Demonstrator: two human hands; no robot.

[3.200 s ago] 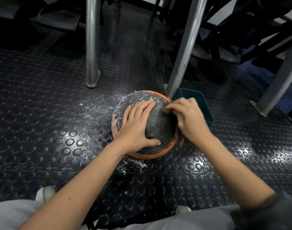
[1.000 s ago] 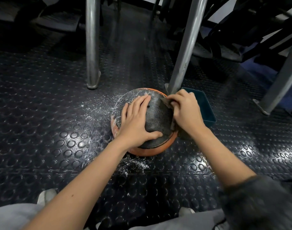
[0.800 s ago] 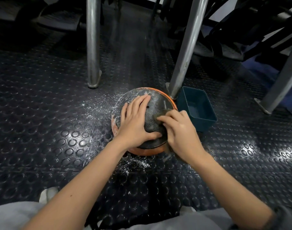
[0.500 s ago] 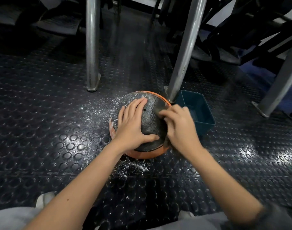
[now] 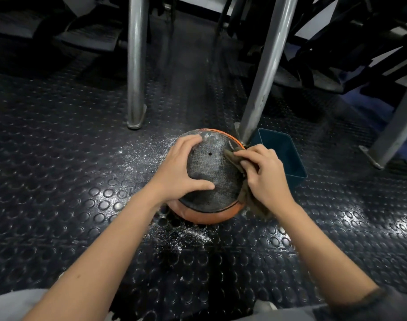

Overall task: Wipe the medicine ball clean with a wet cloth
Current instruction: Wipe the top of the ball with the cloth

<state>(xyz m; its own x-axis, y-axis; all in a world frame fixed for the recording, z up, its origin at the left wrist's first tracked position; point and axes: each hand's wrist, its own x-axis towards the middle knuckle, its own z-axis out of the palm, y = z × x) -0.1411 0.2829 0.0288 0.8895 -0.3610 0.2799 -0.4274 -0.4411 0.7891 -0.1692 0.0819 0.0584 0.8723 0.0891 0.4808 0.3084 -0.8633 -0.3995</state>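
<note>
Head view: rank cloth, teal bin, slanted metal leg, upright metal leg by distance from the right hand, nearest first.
1. cloth: held in the right hand, against the medicine ball.
2. teal bin: just right of the hand.
3. slanted metal leg: foot beyond the ball, ahead of the hand.
4. upright metal leg: far left, past the ball.

on the studded black floor [image 5: 59, 181], a black-and-orange medicine ball [image 5: 211, 179] sits just beside the foot of a slanted metal leg [image 5: 260, 84]. i see the left hand [image 5: 179, 172] cupping its left side, fingers curved over the far edge, thumb stretched across the patterned top. the right hand [image 5: 265, 177] pinches a brown cloth [image 5: 231, 156] against the ball's right side. a teal bin [image 5: 295, 179] stands just right of the ball. white powder [image 5: 140, 154] speckles the floor left of the ball and in front of it.
</note>
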